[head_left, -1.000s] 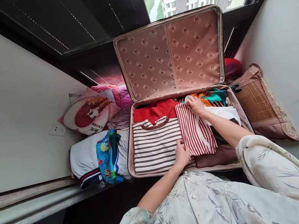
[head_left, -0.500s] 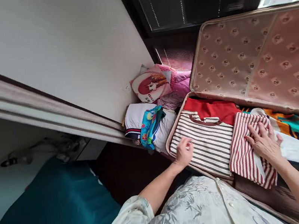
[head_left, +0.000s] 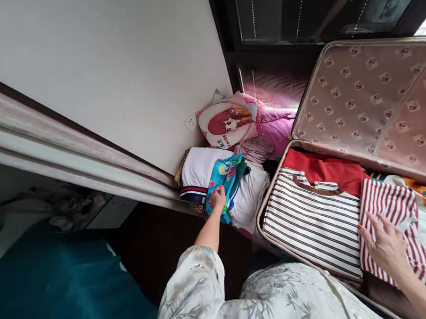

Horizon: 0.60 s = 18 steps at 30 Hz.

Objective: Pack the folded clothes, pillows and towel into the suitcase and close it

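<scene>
Left hand [head_left: 218,200] has moved from suitcase [head_left: 367,89] to blue floral garment [head_left: 226,169] on adjacent clothes pile [head_left: 249,199], fingers curled, grip unclear; right hand [head_left: 390,250] spreads over red-striped garment [head_left: 384,197] in suitcase; work apparently spans both

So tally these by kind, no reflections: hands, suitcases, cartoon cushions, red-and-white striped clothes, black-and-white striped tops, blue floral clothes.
Hands (left hand, right hand): 2
Suitcase: 1
Cartoon cushion: 1
Red-striped garment: 1
Black-striped top: 1
Blue floral garment: 1
Total: 7
</scene>
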Tool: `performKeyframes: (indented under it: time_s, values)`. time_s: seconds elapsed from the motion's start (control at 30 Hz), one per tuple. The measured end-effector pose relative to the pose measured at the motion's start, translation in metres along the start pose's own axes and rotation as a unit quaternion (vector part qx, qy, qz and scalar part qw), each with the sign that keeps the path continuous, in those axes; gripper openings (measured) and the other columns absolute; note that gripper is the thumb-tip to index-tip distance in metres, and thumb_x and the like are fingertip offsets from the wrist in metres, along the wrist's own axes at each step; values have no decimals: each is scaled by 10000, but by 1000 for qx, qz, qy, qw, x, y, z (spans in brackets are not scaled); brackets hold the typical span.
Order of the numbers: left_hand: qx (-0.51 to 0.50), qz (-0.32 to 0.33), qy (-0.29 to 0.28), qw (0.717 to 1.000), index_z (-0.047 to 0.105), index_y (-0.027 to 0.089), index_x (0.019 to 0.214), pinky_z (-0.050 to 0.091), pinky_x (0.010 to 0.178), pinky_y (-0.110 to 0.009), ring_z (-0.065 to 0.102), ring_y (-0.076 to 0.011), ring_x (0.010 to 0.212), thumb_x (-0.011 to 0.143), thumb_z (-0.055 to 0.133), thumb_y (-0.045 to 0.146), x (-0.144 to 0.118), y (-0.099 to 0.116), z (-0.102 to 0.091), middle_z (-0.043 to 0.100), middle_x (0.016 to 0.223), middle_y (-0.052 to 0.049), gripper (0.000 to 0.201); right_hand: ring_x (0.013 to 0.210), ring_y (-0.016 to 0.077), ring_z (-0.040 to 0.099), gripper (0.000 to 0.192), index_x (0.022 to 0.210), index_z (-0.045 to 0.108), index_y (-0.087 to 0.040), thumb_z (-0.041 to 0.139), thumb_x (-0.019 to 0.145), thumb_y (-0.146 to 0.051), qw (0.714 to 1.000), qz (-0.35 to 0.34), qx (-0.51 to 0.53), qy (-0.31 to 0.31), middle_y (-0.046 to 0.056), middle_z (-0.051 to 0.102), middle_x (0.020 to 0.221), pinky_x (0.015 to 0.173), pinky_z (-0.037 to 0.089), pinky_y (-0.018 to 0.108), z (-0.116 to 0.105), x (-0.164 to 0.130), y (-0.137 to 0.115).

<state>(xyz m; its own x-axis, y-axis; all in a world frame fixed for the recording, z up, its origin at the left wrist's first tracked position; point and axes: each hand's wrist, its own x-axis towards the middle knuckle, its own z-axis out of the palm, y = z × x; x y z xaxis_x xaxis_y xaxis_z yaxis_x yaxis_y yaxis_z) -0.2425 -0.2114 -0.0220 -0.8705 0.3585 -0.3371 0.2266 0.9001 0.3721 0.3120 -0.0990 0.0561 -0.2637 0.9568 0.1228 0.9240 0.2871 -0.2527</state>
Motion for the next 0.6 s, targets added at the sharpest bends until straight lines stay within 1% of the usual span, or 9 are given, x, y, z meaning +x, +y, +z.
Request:
performKeyframes:
  time_s: [0.03, 0.07, 0.13, 0.2, 0.3, 0.37, 0.43, 0.53, 0.6]
  values:
    - [-2, -21, 10, 1000, 588, 203, 1393, 445, 1089, -476, 535, -343, 1363, 1046, 370, 489, 13, -4, -2, 542, 1483, -182, 500, 1257, 474, 558, 635, 1379, 620, -186, 338, 988, -599, 1000, -2, -4, -5, 229, 569, 1436, 884, 506, 717, 3, -7, -6]
    - [-2, -41, 18, 999, 559, 182, 1418, 462, 1060, -487, 538, -357, 1355, 1049, 359, 472, 25, -10, -5, 520, 1496, -203, 511, 1241, 468, 571, 628, 1352, 633, -189, 332, 988, -603, 1000, -3, -9, -8, 221, 579, 1423, 875, 516, 704, 6, -13, -10]
    - [3, -63, 23, 998, 531, 159, 1425, 482, 1021, -487, 537, -375, 1347, 1021, 450, 456, 44, -21, -8, 509, 1496, -225, 507, 1222, 447, 591, 612, 1291, 657, -184, 335, 986, -606, 1000, -14, -10, -4, 214, 604, 1383, 884, 534, 661, 11, -22, -16]
    - [7, -65, 16, 998, 538, 169, 1390, 498, 990, -451, 571, -357, 1309, 969, 575, 435, 54, -29, -9, 556, 1449, -209, 499, 1198, 408, 616, 588, 1241, 667, -169, 361, 982, -599, 999, -37, 10, 8, 216, 635, 1317, 918, 547, 599, 14, -29, -19]
    - [16, -63, 1, 998, 539, 176, 1342, 518, 929, -414, 634, -334, 1222, 915, 673, 433, 57, -36, -8, 628, 1356, -188, 516, 1144, 369, 648, 569, 1196, 664, -151, 397, 973, -602, 997, -62, 44, 28, 218, 659, 1233, 929, 562, 533, 18, -35, -26]
    - [26, -60, -9, 998, 559, 172, 1295, 515, 919, -428, 642, -352, 1205, 888, 713, 446, 55, -37, -8, 643, 1331, -198, 514, 1129, 361, 657, 560, 1193, 656, -156, 401, 974, -603, 996, -64, 56, 30, 211, 658, 1219, 916, 571, 513, 20, -38, -33]
    - [36, -52, -24, 998, 605, 163, 1208, 507, 915, -442, 652, -369, 1175, 861, 747, 449, 53, -39, -10, 679, 1265, -205, 471, 1127, 352, 664, 528, 1194, 649, -173, 408, 978, -590, 995, -64, 73, 21, 191, 662, 1208, 908, 579, 493, 22, -41, -42]
    - [40, -8, -56, 998, 659, 160, 1087, 506, 883, -413, 679, -348, 1098, 844, 765, 442, 54, -44, -19, 736, 1119, -172, 387, 1122, 328, 676, 448, 1177, 645, -210, 435, 980, -553, 993, -59, 106, -2, 157, 668, 1186, 902, 587, 459, 23, -46, -58]
    - [36, 35, -72, 996, 680, 179, 1050, 506, 887, -373, 683, -316, 1104, 865, 739, 403, 56, -47, -25, 745, 1116, -142, 296, 1050, 300, 704, 410, 1185, 641, -231, 451, 977, -530, 991, -48, 124, -23, 145, 661, 1203, 864, 598, 434, 22, -50, -66]
